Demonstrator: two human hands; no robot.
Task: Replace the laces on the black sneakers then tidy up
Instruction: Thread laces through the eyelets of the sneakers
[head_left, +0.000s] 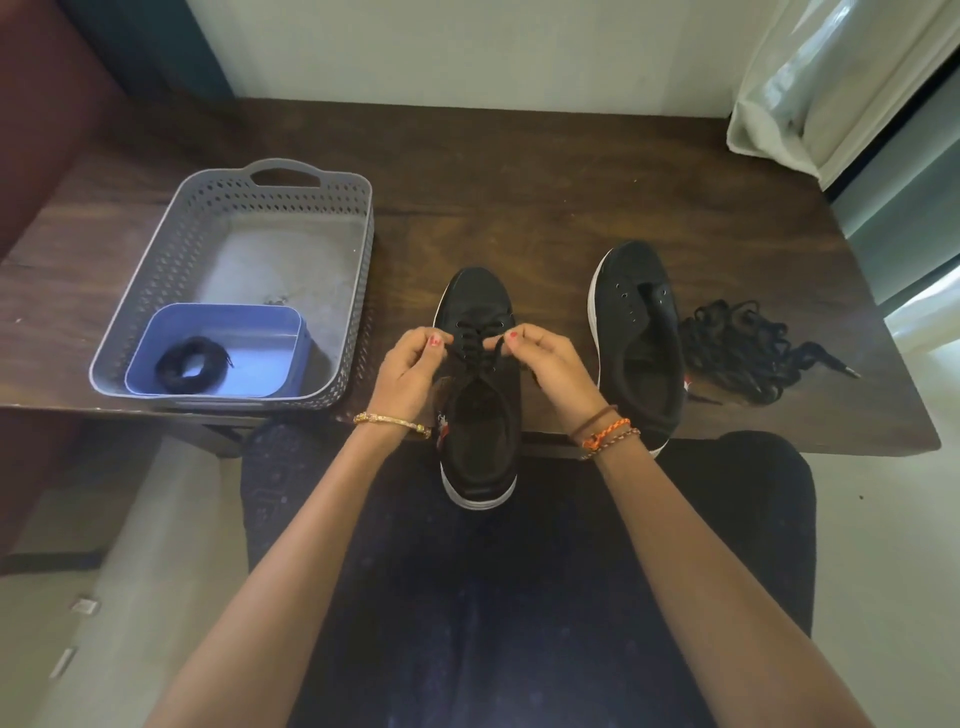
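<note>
**Both hands pinching lace over the near sneaker**

Fingers of both hands are curled, each pinching a strand of the thin black lace (475, 345) threaded through the near black canvas sneaker with a white sole (480, 395).

At far left, a grey perforated plastic basket with a cut-out handle (156, 291) sits on the dark brown wooden table (519, 197). Inside its near corner stands a small blue rectangular plastic tub (270, 317), and in the tub lies a coiled bundle of black lace (189, 366).

The left hand (410, 371), with a gold bangle at the wrist, grips its strand at the sneaker's left side. This sneaker lies lengthwise away from the person, toe pointing to the far edge, heel overhanging the table's near edge above the lap. A small red-and-white mark shows on its left side, too blurred to read. The right hand (550, 366), with orange and brown thread bands at the wrist, holds the other strand; where that strand ends is hidden under the fingers.

Just beside it to the right stands the second black canvas sneaker (639, 332), unlaced, eyelets bare, toe also pointing away and leaning slightly left; the wrist covers its heel. Touching its right side is a loose heap of black laces (743, 348), one tipped end trailing right.
</note>
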